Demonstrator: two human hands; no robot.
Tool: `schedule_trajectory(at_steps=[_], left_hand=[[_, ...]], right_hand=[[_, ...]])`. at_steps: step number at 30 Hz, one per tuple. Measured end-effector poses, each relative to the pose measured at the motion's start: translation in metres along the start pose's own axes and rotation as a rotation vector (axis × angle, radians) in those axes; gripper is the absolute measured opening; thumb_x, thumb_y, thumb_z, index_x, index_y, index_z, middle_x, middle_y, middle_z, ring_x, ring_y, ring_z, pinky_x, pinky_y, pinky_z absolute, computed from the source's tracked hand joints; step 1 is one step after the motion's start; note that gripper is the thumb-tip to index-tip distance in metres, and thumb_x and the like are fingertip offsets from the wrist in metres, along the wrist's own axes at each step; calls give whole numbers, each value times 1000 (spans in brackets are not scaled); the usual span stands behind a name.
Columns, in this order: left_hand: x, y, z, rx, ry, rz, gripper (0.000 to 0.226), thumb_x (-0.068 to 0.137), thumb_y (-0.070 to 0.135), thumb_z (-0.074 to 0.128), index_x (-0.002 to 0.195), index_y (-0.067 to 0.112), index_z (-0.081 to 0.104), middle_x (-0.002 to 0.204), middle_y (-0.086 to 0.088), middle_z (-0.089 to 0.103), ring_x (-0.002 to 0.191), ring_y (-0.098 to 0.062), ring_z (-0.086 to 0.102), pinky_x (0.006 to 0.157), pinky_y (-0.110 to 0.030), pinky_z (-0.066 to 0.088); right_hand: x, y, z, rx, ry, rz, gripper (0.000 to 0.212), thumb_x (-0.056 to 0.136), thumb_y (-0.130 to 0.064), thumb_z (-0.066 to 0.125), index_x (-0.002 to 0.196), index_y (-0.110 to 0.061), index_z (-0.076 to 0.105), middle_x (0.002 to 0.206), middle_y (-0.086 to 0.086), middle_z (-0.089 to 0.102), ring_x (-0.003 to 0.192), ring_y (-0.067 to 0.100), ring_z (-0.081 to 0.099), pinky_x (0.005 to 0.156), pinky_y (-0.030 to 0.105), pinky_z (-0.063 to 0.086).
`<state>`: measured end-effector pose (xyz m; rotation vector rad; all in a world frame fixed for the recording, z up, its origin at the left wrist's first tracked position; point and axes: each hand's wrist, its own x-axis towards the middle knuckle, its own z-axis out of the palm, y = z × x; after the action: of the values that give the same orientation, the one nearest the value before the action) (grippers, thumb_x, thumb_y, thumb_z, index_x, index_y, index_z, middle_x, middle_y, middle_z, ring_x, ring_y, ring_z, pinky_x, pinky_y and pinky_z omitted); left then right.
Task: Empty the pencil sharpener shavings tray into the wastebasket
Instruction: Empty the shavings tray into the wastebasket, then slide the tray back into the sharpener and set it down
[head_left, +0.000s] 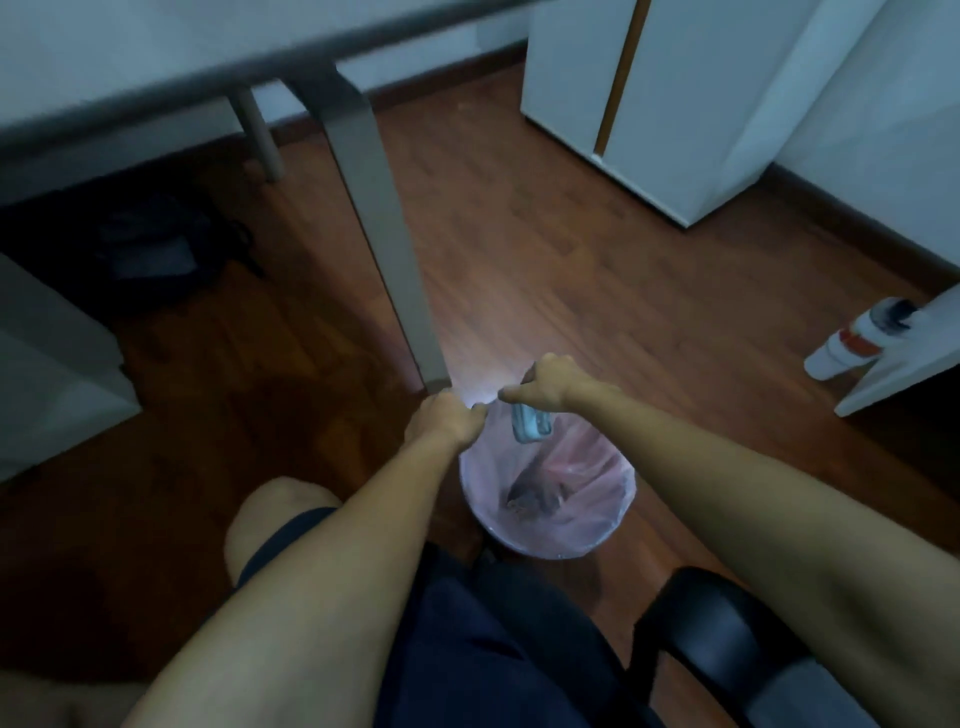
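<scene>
A small round wastebasket (597, 540) lined with a pink plastic bag stands on the wooden floor in front of my knees, with dark shavings at its bottom. My right hand (550, 382) holds a pale blue pencil sharpener (530, 428) above the far rim of the basket; the sharpener hangs down from my fingers. My left hand (444, 418) is closed just left of it, its fingertips pinched near a small bright patch; what it grips is too blurred to tell. The two hands are almost touching.
A grey desk leg (384, 234) comes down right behind my left hand. A white cabinet (675, 104) stands at the back right. A white and orange bottle (852, 340) lies on the floor at right. A black chair armrest (717, 623) is at lower right.
</scene>
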<state>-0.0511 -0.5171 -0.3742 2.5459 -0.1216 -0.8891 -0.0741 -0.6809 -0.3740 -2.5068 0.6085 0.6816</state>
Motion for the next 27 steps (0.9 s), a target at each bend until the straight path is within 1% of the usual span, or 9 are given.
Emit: schedule_trajectory(at_steps=[4,8,12,14,16,19,23,25,27], left_hand=[[-38,25,-63,25,140,75,51,92,46,50,126,9,61,134,-16,61,121,-35,58,97,-36,46],[-84,38,-134,106,252,123,56,90,52,50,128,13,63,134,-13,62,122,-34,58,99,-39,49],[-142,41,-216,150,404,210,55,89,54,49,122,13,66,128,-12,65,114,-34,62,93,-40,53],[-170,35,-254,168,471,255,54,89,53,47,117,10,66,124,-13,66,107,-36,64,86,-41,56],[-193,24,-287,176,517,258,51,92,47,47,116,6,66,122,-14,66,106,-36,64,82,-38,56],[-221,-5,-331,128,585,211,50,91,44,50,114,4,68,122,-18,67,109,-36,63,86,-39,56],[-247,-61,-382,57,718,121,49,92,44,51,110,1,67,118,-19,68,108,-38,63,88,-41,55],[-257,-91,-400,50,804,46,48,90,43,53,106,1,68,114,-19,69,106,-38,63,81,-34,51],[-262,-117,-413,34,882,-29,49,85,47,55,108,5,67,116,-18,69,106,-37,63,76,-34,44]], right_hand=[[-38,-41,-58,127,141,5,66,76,-61,65,97,2,70,99,20,67,79,30,61,67,32,47],[-92,-83,-117,261,258,-44,67,78,-59,65,104,2,66,99,17,62,81,31,61,66,33,48],[-150,-140,-171,310,370,-143,60,76,-61,63,85,-2,65,90,16,64,71,29,61,57,29,47],[-177,-175,-190,338,415,-208,58,77,-60,61,83,-2,64,89,17,65,64,26,60,51,29,47],[-201,-211,-201,331,421,-278,53,83,-55,57,89,-3,62,90,17,63,67,27,61,58,31,51],[-224,-264,-202,302,395,-353,46,89,-51,54,94,-5,57,92,14,60,62,23,55,50,26,43],[-236,-331,-193,383,338,-465,45,85,-48,60,92,-4,61,88,14,60,56,21,54,46,26,45],[-237,-360,-186,420,292,-518,46,85,-45,62,96,-1,63,91,16,61,59,21,55,52,29,50],[-236,-382,-179,459,259,-560,52,85,-44,65,106,3,65,95,17,63,68,24,60,62,32,56]])
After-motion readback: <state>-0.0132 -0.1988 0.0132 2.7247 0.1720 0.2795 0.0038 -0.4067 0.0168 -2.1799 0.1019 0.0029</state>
